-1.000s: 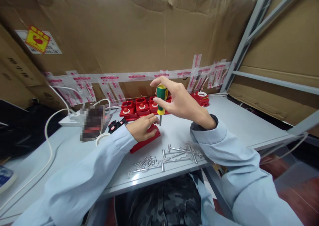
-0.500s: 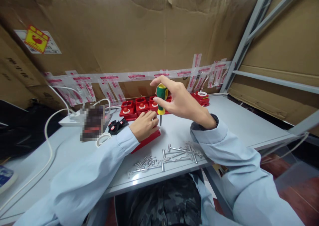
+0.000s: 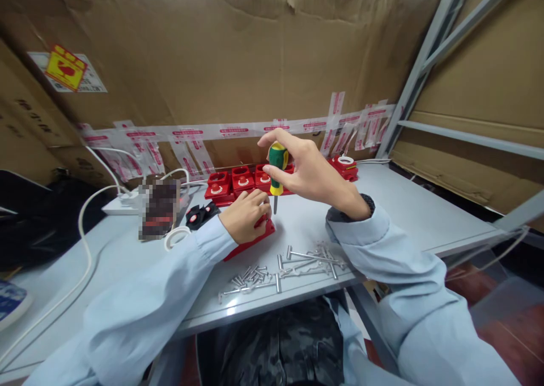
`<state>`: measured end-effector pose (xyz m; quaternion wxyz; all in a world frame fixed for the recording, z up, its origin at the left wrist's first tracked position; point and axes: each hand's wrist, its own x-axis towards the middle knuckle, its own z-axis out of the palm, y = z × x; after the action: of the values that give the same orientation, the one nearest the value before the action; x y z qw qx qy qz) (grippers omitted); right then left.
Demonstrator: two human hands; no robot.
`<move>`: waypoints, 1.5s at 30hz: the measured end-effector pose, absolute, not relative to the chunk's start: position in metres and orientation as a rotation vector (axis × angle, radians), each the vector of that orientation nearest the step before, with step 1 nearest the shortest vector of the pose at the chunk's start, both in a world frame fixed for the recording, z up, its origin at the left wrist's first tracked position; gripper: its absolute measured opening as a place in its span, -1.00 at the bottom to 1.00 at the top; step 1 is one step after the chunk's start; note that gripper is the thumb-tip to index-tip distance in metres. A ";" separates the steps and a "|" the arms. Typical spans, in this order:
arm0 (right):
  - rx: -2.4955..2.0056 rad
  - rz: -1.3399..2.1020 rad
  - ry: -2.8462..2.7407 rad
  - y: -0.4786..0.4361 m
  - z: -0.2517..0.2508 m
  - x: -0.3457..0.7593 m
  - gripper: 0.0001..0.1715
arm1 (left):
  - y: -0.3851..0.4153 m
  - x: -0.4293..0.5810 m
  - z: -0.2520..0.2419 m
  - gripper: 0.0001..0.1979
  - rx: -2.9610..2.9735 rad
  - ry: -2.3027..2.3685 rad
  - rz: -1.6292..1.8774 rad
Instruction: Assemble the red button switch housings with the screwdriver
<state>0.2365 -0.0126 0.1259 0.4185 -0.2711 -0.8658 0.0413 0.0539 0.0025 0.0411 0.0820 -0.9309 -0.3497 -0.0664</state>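
My right hand (image 3: 312, 173) grips a short screwdriver (image 3: 276, 168) with a green and yellow handle, held upright with its tip pointing down. Its tip sits just above a flat red plastic part (image 3: 250, 240) lying on the grey table (image 3: 403, 210). My left hand (image 3: 244, 216) is closed on that red part and presses it to the table, fingers beside the screwdriver tip. A heap of small silver screws (image 3: 250, 275) and longer metal pins (image 3: 312, 259) lies in front of the part.
A row of red housings (image 3: 232, 183) lines the back of the table, with another red piece (image 3: 345, 166) at the right. A black and red part (image 3: 199, 214), white cables (image 3: 87, 227) and a power strip (image 3: 121, 204) lie left. Cardboard walls and a metal frame (image 3: 419, 68) enclose the table.
Both hands stay almost in place. My left fingers have curled in closer to the screwdriver tip on the red part.
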 end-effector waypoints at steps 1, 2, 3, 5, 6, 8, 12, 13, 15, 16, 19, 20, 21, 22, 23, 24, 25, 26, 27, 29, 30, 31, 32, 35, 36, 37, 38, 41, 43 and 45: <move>-0.682 0.103 -2.172 -0.013 0.126 0.236 -0.66 | 0.003 0.055 0.040 -0.86 -2.766 -1.058 -0.187; -0.683 0.102 -2.172 -0.013 0.126 0.236 -0.67 | 0.003 0.055 0.040 -0.86 -2.745 -1.068 -0.170; -0.683 0.101 -2.173 -0.013 0.126 0.236 -0.67 | 0.003 0.056 0.039 -0.87 -2.717 -1.075 -0.151; -0.684 0.102 -2.173 -0.013 0.126 0.236 -0.67 | 0.003 0.057 0.037 -0.86 -2.648 -1.069 -0.110; -0.685 0.105 -2.174 -0.013 0.126 0.236 -0.66 | 0.004 0.058 0.036 -0.84 -2.614 -1.063 -0.090; -0.685 0.107 -2.173 -0.012 0.126 0.237 -0.66 | 0.005 0.060 0.033 -0.79 -2.562 -1.064 -0.048; -0.678 0.097 -2.167 -0.011 0.125 0.237 -0.67 | 0.007 0.062 0.028 -0.73 -2.559 -1.101 0.039; -0.678 0.095 -2.166 -0.011 0.125 0.237 -0.67 | 0.008 0.062 0.028 -0.74 -2.582 -1.104 0.036; -0.678 0.095 -2.168 -0.011 0.126 0.238 -0.67 | 0.010 0.062 0.027 -0.78 -2.647 -1.097 -0.006; -0.677 0.095 -2.168 -0.010 0.126 0.238 -0.67 | 0.011 0.061 0.026 -0.79 -2.676 -1.097 -0.033; -0.674 0.092 -2.168 -0.010 0.126 0.238 -0.68 | 0.012 0.059 0.027 -0.83 -2.781 -1.094 -0.097; -0.675 0.091 -2.170 -0.010 0.126 0.238 -0.67 | 0.012 0.057 0.028 -0.84 -2.827 -1.085 -0.120; -0.679 0.091 -2.173 -0.010 0.125 0.238 -0.67 | 0.012 0.056 0.028 -0.85 -2.865 -1.074 -0.150; -0.685 0.092 -2.177 -0.010 0.125 0.238 -0.66 | 0.011 0.054 0.029 -0.82 -2.883 -1.066 -0.182; -0.690 0.094 -2.183 -0.010 0.125 0.238 -0.66 | 0.011 0.052 0.030 -0.74 -2.875 -1.067 -0.212; -0.695 0.096 -2.188 -0.010 0.125 0.237 -0.66 | 0.011 0.049 0.031 -0.62 -2.841 -1.083 -0.233; -0.699 0.098 -2.194 -0.010 0.124 0.237 -0.67 | 0.012 0.046 0.032 -0.50 -2.796 -1.116 -0.241; -0.702 0.098 -2.200 -0.009 0.124 0.237 -0.68 | 0.013 0.043 0.033 -0.41 -2.757 -1.164 -0.240; -0.704 0.098 -2.207 -0.009 0.123 0.237 -0.69 | 0.016 0.039 0.032 -0.35 -2.750 -1.212 -0.231; -0.706 0.100 -2.224 -0.008 0.121 0.235 -0.72 | 0.022 0.031 0.029 -0.33 -2.849 -1.270 -0.198; -0.704 0.104 -2.235 -0.008 0.120 0.234 -0.72 | 0.026 0.028 0.026 -0.35 -2.939 -1.260 -0.182; -0.702 0.108 -2.247 -0.007 0.119 0.233 -0.73 | 0.029 0.025 0.023 -0.37 -3.021 -1.231 -0.179; -0.700 0.111 -2.258 -0.006 0.117 0.232 -0.73 | 0.032 0.023 0.019 -0.38 -3.073 -1.201 -0.194; -0.702 0.109 -2.275 -0.004 0.114 0.230 -0.72 | 0.037 0.019 0.007 -0.38 -3.073 -1.164 -0.312; -0.706 0.105 -2.277 -0.003 0.113 0.229 -0.72 | 0.037 0.019 0.005 -0.38 -3.060 -1.159 -0.345; -0.710 0.102 -2.278 -0.003 0.112 0.228 -0.72 | 0.037 0.018 0.003 -0.39 -3.054 -1.154 -0.361; -0.711 0.100 -2.278 -0.002 0.112 0.228 -0.72 | 0.036 0.019 0.003 -0.40 -3.055 -1.150 -0.361; -0.703 0.097 -2.276 0.000 0.110 0.227 -0.74 | 0.035 0.020 0.003 -0.41 -3.039 -1.195 -0.311; -0.689 0.080 -2.251 0.000 0.110 0.226 -0.75 | 0.035 0.022 0.003 -0.41 -3.019 -1.240 -0.278; -0.700 0.042 -2.190 0.000 0.110 0.224 -0.75 | 0.036 0.023 0.002 -0.42 -3.011 -1.260 -0.278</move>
<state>0.2245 0.0001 0.1103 0.4090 -0.2777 -0.8691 0.0165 0.0229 0.0358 0.0020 -0.0672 -0.9171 -0.3836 -0.0847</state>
